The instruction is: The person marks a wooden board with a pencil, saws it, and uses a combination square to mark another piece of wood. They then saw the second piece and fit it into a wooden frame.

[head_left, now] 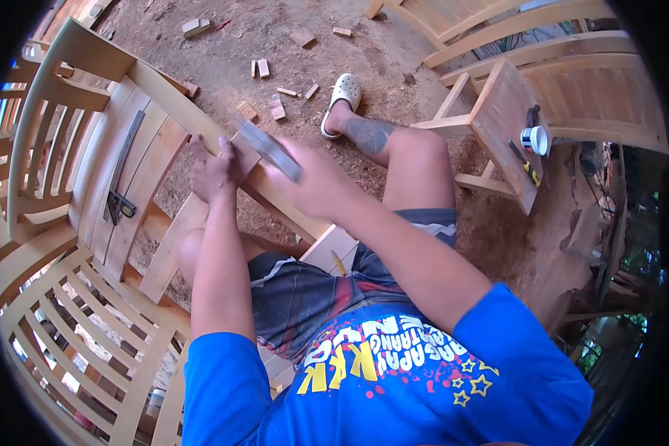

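Note:
My right hand (297, 177) is closed round a grey, flat, block-shaped tool (272, 151), blurred by motion, so its exact kind cannot be made out. The tool is over a pale wooden rail (279, 199) of the bench frame in front of me. Just left of it, my left hand (214, 172) grips the rail near a joint, thumb and forefinger apart and the other fingers partly hidden. A yellow pencil (338, 263) lies on a board between my thighs.
The slatted wooden bench (119, 178) stands at left with a combination square (120, 206) on its seat. At right, a wooden stool (498, 126) carries yellow-handled pliers (531, 172) and a white tub (535, 140). Wood offcuts (276, 107) litter the dirt floor.

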The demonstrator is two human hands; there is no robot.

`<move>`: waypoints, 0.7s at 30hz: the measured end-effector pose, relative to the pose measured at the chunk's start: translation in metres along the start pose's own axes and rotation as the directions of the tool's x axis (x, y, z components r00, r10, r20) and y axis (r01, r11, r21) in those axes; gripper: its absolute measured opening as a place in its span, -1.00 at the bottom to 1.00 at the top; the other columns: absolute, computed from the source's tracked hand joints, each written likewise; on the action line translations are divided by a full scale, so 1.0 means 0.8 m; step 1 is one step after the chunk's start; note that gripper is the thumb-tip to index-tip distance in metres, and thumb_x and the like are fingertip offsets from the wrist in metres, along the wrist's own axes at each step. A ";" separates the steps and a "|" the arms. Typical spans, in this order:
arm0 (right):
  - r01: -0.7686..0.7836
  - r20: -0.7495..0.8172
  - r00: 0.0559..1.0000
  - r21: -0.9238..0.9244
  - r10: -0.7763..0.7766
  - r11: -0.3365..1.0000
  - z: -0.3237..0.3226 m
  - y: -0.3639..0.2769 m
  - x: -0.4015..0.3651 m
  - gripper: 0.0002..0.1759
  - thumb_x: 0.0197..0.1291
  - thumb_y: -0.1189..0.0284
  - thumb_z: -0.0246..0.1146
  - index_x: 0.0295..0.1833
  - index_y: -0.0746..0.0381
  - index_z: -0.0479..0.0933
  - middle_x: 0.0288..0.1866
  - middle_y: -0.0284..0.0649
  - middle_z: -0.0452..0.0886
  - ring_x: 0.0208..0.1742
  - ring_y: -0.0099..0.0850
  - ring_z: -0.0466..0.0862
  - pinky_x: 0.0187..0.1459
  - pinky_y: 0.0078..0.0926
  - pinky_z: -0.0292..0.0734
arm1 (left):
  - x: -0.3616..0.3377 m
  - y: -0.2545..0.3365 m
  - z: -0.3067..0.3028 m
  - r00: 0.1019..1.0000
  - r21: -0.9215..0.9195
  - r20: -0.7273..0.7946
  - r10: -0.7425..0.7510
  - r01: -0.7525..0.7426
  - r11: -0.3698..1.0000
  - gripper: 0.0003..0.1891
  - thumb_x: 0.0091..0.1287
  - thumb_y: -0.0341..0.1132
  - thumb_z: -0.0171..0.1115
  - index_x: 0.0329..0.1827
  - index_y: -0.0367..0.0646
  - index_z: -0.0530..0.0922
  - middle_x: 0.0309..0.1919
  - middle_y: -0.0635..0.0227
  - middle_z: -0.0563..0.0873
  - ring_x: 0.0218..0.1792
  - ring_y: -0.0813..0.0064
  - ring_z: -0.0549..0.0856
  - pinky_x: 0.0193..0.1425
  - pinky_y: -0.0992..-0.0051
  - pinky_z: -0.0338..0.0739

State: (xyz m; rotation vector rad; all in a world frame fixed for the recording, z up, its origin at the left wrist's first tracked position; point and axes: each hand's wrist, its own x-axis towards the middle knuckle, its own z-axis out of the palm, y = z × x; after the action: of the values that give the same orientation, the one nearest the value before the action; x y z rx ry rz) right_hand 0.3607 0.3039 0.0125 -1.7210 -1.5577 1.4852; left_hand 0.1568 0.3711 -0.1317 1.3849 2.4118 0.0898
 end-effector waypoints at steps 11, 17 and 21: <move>0.024 -0.100 0.995 0.119 -0.012 0.993 -0.018 0.043 -0.158 -0.36 0.48 0.39 0.36 0.58 0.36 0.40 0.06 0.18 0.81 0.11 0.04 0.87 0.11 -0.14 0.72 | 0.004 -0.007 0.007 1.000 -0.018 -0.007 0.019 -0.019 1.000 -0.28 0.51 0.34 0.04 0.65 0.28 0.25 0.15 -0.15 0.82 0.18 -0.24 0.81 0.32 -0.14 0.61; 0.043 -0.087 0.995 -0.038 -0.047 0.998 0.025 0.013 0.061 -0.42 0.49 0.22 0.28 0.48 0.27 0.47 0.04 0.27 0.77 0.12 0.26 0.77 0.11 0.11 0.67 | 0.005 -0.002 0.004 1.000 0.018 -0.021 0.006 -0.005 1.000 -0.25 0.49 0.35 0.07 0.65 0.26 0.25 0.13 -0.16 0.83 0.16 -0.24 0.81 0.30 -0.14 0.62; 0.119 -0.119 0.987 0.059 -0.111 0.991 -0.005 0.038 -0.095 -0.35 0.49 0.26 0.33 0.54 0.37 0.40 0.03 0.25 0.78 0.07 0.22 0.80 0.11 0.03 0.69 | 0.001 -0.004 0.004 0.999 0.010 -0.030 0.024 -0.024 1.000 -0.26 0.49 0.35 0.07 0.64 0.26 0.25 0.10 -0.16 0.83 0.14 -0.25 0.82 0.28 -0.15 0.62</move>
State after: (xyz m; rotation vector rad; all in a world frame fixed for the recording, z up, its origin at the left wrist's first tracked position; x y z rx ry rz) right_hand 0.3924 0.2286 0.0220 -1.6211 -1.5050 1.3409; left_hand 0.1549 0.3702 -0.1356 1.4266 2.4232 0.1062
